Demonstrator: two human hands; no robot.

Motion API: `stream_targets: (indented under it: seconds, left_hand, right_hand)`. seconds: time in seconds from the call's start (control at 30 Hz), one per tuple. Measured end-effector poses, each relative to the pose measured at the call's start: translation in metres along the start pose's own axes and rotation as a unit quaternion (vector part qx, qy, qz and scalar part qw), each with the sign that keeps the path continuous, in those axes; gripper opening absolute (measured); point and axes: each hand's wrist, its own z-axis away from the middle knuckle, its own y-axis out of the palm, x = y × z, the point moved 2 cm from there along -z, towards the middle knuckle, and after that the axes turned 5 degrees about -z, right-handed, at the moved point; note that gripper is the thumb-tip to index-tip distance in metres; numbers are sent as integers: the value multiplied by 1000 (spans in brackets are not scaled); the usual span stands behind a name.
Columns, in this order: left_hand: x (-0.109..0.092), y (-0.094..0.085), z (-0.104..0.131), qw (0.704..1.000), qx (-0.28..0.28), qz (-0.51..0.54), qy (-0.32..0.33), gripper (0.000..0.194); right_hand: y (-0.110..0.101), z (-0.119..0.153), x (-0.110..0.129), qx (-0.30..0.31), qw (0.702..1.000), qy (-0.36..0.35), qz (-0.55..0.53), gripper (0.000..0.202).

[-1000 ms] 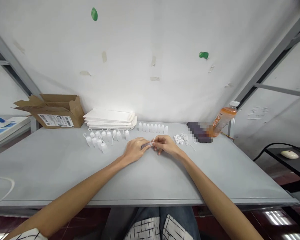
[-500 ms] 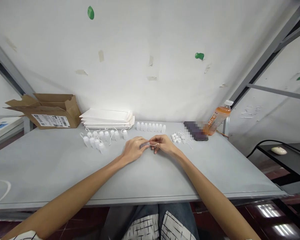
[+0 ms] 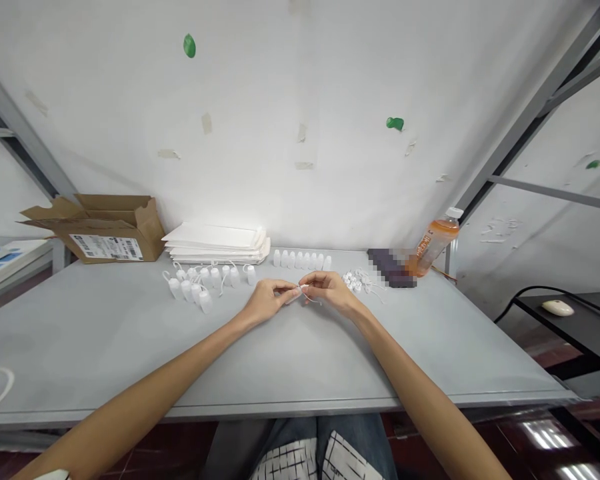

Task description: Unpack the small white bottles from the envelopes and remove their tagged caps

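Over the middle of the table, my left hand point(image 3: 266, 301) pinches a small translucent white bottle point(image 3: 294, 297), tilted with its top toward the right. At that top end, the fingertips of my right hand point(image 3: 333, 292) are closed on a small white cap point(image 3: 305, 289). A thin white strap point(image 3: 314, 301) trails out below the right fingers. The fingers partly hide where cap and bottle meet. Left of my hands stand several small white bottles with looped straps point(image 3: 205, 301). Behind my hands is a row of small white bottles point(image 3: 303, 261). A pile of white strapped caps point(image 3: 356, 281) lies to the right.
On the grey table point(image 3: 290, 360), an open cardboard box point(image 3: 115, 230) and a stack of white sheets point(image 3: 215, 241) stand at the back left. At the back right are a dark blurred-out object point(image 3: 393, 268) and an orange drink bottle point(image 3: 435, 243). A white wall rises behind.
My left hand has shifted from fingers curled over the small bottle to a pinch with finger and thumb. My right fingers have closed in at its top end. The view has tilted up slightly.
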Motion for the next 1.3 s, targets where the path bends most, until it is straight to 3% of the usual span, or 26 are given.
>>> stream_targets:
  seconds: [0.13,0.43,0.67,0.97,1.3]
  left_hand:
    - [0,-1,-1,998,11,58,-34,42]
    - [-1,-2,-1,1000,-13,-19,-16,39]
    - [2,-2,-3,998,16,28,-62,44]
    - [3,-1,-1,997,51,46,-43,42]
    - [-2,-5,-2,990,92,94,-53,39]
  right_hand:
    - [3,0,1,-14,1000,-3,3,34]
    - [6,0,-2,-3,1000,4,31,38]
    - [2,3,2,-11,998,-13,59,26]
    - [2,2,3,-10,999,-9,37,22]
    - [3,4,7,-17,996,-16,89,18]
